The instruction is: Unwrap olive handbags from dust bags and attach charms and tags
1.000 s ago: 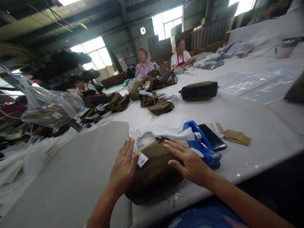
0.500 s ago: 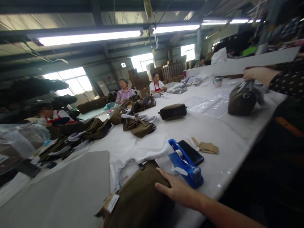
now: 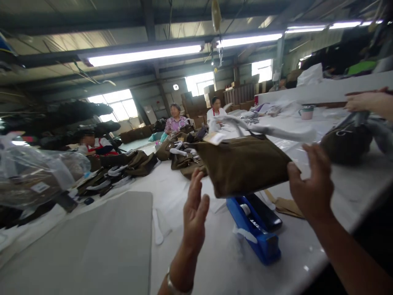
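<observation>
An olive-brown handbag [image 3: 245, 164] with wrapped pale handles and a paper tag [image 3: 214, 138] appears raised above the table, its base overlapping the view of a blue tape dispenser [image 3: 254, 231]. My left hand [image 3: 195, 211] is open below and left of the bag, apart from it, with fingers pointing up. At the bag's right end is my right hand [image 3: 313, 184], fingers spread, thumb close to the corner; whether it touches I cannot tell. Behind the dispenser lies a black phone [image 3: 266, 213], and brown paper tags [image 3: 287, 206] lie partly behind the bag.
A grey board [image 3: 123, 241] covers the near left of the white table [image 3: 184, 266]. Several more bags [image 3: 138, 162] are piled further left, near a clear plastic bag [image 3: 46, 164]. At right, a co-worker's hand [image 3: 365, 102] holds another bag [image 3: 346, 139]. A cup [image 3: 307, 112] stands beyond.
The handbag has moved from the near table edge up and away, over the dispenser. My right hand has come off its side, and my left hand has come into view. The view has shifted left.
</observation>
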Tool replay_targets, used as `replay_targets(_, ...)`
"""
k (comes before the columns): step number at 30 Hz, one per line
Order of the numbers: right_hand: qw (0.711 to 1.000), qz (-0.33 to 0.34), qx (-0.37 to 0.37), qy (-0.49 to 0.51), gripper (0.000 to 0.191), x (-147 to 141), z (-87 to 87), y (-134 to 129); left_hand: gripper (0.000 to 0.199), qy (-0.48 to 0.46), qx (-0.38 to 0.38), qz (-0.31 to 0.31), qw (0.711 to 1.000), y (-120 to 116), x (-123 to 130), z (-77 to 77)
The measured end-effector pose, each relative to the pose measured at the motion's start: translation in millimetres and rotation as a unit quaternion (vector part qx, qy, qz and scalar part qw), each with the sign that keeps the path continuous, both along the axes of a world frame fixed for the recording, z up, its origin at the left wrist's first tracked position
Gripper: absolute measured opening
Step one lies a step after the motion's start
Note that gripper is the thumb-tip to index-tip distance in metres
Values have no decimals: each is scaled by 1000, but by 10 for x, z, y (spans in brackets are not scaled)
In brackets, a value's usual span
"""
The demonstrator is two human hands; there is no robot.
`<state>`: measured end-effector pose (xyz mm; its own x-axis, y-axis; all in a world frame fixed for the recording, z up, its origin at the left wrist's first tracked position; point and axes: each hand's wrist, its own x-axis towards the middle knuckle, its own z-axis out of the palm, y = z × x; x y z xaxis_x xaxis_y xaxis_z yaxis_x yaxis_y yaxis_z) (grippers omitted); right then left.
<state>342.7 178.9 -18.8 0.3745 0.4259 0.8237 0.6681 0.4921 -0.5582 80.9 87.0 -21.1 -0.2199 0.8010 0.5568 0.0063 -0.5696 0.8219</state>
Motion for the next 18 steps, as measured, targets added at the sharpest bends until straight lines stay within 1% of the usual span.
replay_targets(1, 998, -33, 22, -38, 53, 62, 15, -3, 47, 23, -18, -17, 999, 132, 59, -67)
replay_targets(2, 997, -35, 33, -61, 49, 90, 18, -35, 44, 51, -45, -25, 997, 233, 90, -160)
replay_targets(3, 996, -11, 31, -80, 43, 83, 10, -81, 41, 77, -76, -27, 994, 307, 93, -276)
replay_targets(5, 991, 75, 1, -109, 33, -24, -35, -143, 35, 124, -135, -17, 983, 396, 24, -553)
replay_targets(7, 974, 184, -76, -108, 29, -226, -98, -69, 31, 146, -176, 0, 973, 435, -114, -851)
replay_targets(8, 958, 240, -131, -88, 29, -353, -131, 39, 30, 151, -190, 5, 970, 442, -194, -996)
replay_targets(9, 932, 300, -197, -50, 30, -493, -165, 194, 30, 152, -200, 6, 968, 440, -272, -1134)
replay_targets(10, 898, 354, -263, -4, 33, -644, -201, 389, 30, 152, -208, 5, 966, 432, -345, -1265)
replay_targets(11, 857, 398, -322, 54, 33, -802, -241, 616, 30, 154, -215, 3, 964, 416, -407, -1387)
replay_targets(12, 804, 436, -385, 125, 34, -967, -285, 863, 31, 155, -221, 2, 963, 396, -459, -1500)
replay_targets(13, 786, 439, -407, 154, 32, -1133, -335, 1119, 31, 157, -225, 0, 962, 373, -499, -1606)
replay_targets(15, 765, 430, -443, 183, 28, -1455, -450, 1624, 32, 161, -227, -3, 960, 332, -552, -1801)
replay_targets(18, 755, 376, -490, 220, 30, -1873, -644, 2263, 34, 162, -230, -21, 959, 316, -596, -2076)
